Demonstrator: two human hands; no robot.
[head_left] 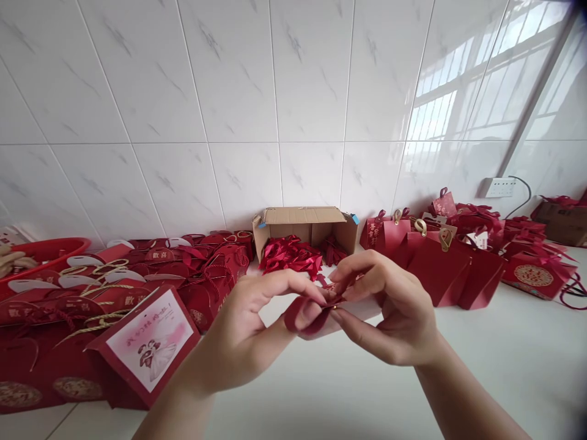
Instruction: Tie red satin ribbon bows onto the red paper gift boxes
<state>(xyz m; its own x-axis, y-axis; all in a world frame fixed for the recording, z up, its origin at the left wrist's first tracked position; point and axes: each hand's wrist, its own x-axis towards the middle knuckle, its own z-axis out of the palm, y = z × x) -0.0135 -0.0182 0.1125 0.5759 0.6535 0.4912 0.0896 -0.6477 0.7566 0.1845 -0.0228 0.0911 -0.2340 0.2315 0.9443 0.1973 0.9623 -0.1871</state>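
Note:
Above the white tabletop, my left hand (270,330) pinches a dark red ribbon (293,315), which curls around the thumb. My right hand (389,311) is closed at the fingertips on the same ribbon, close to the left fingertips. A tiny gold-coloured bit shows between the two hands. Just behind and below my fingers is a red gift box (364,308), mostly hidden, so I cannot tell whether the ribbon is fastened to it.
An open cardboard box (305,215) of shiny red ribbons (291,253) stands against the tiled wall. Rows of red gift boxes (151,342) crowd the left, beside a red basin (68,247). Red gift bags (435,266) and boxes (534,275) stand at right, below a wall socket (499,187).

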